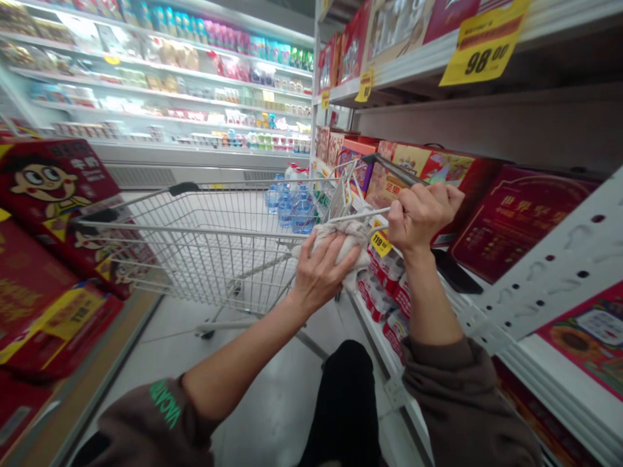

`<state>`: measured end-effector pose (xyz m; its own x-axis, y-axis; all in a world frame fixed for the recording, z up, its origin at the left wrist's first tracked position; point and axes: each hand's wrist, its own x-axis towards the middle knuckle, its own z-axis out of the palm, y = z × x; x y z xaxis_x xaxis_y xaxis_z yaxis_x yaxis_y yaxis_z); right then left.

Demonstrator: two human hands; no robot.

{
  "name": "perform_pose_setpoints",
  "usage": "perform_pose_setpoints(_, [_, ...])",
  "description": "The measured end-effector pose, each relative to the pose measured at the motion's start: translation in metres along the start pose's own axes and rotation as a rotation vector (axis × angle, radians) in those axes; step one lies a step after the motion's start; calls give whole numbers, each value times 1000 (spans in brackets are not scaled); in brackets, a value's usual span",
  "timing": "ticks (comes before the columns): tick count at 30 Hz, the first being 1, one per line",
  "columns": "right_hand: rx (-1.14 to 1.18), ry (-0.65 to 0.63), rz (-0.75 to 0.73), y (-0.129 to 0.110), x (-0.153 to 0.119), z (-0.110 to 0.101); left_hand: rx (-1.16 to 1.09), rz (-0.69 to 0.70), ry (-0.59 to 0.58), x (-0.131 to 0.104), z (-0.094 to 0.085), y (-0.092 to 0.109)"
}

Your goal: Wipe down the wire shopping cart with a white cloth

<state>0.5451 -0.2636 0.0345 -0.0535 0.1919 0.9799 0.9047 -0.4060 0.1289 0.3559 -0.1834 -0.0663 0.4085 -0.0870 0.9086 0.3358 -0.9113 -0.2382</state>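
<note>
A wire shopping cart point(228, 230) stands crosswise in front of me, its basket bare inside. My left hand point(327, 263) presses a pale, crumpled cloth point(357, 256) against the cart's top rail near the handle end, fingers curled over it. My right hand point(424, 214) is closed around the cart's handle point(396, 172), which slants up beside the right shelf. Part of the cloth hangs below the rail, and my left palm hides some of it.
Red gift boxes point(520, 214) fill the shelf close on my right, with yellow price tags point(481, 48). Stacked red cartons point(58, 201) stand at the left. Bottled water packs point(296, 207) sit on the floor beyond the cart. A lit refrigerated case point(195, 155) spans the back.
</note>
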Motion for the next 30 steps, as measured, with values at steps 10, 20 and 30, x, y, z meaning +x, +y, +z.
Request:
perform_pose_setpoints(10, [52,-64,-8,6,-2,-4,-36,-101,-80,-2,4,10])
perform_pose_setpoints(20, [-23,-4,9,1,-3,-3,-111,-63,102,-56,-2,13])
perform_pose_setpoints(30, [62,-55,18,3,-2,-10,15,-75,-46,-91,22,8])
